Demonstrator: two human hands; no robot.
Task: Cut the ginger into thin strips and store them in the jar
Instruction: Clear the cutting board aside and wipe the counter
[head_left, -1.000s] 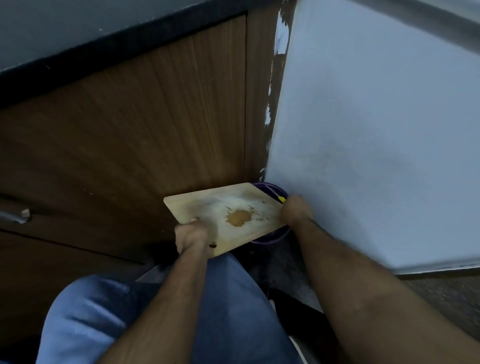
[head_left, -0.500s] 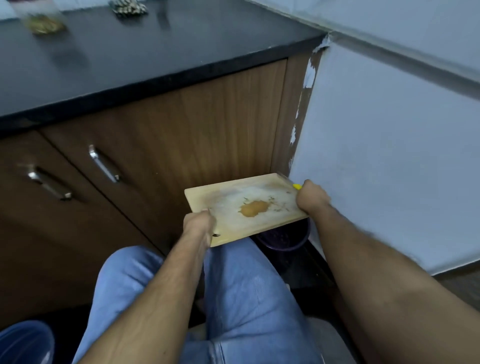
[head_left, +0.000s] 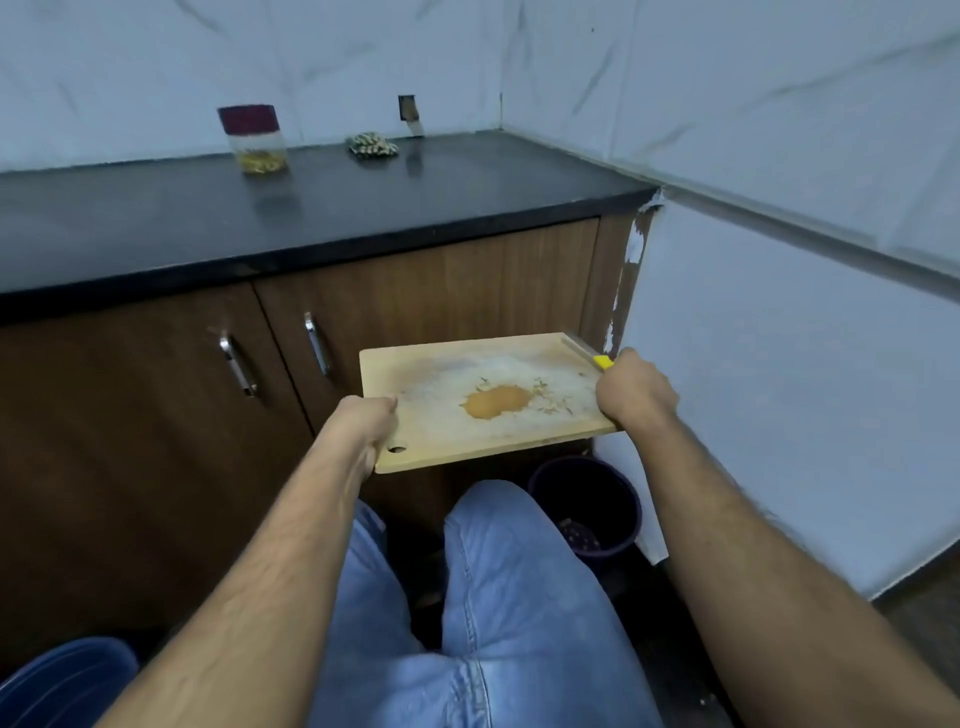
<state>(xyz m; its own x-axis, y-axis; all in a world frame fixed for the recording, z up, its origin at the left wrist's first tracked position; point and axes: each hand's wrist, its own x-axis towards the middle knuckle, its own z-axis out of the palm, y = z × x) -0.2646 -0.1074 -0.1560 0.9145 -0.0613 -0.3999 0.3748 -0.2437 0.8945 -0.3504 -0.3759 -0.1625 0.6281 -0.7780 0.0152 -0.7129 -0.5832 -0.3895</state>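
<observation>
The person holds one cutting board (head_left: 488, 400) flat with two hands, likely so the last scraps stay on. The left hand (head_left: 363, 423) grips its near left corner. The right hand (head_left: 631, 392) grips its right edge, together with what may be a yellow-handled knife (head_left: 602, 361). One closed jar (head_left: 254, 139) holding ginger strips stands near the counter's (head_left: 156, 223) back edge. One bin (head_left: 587, 506) sits below.
</observation>
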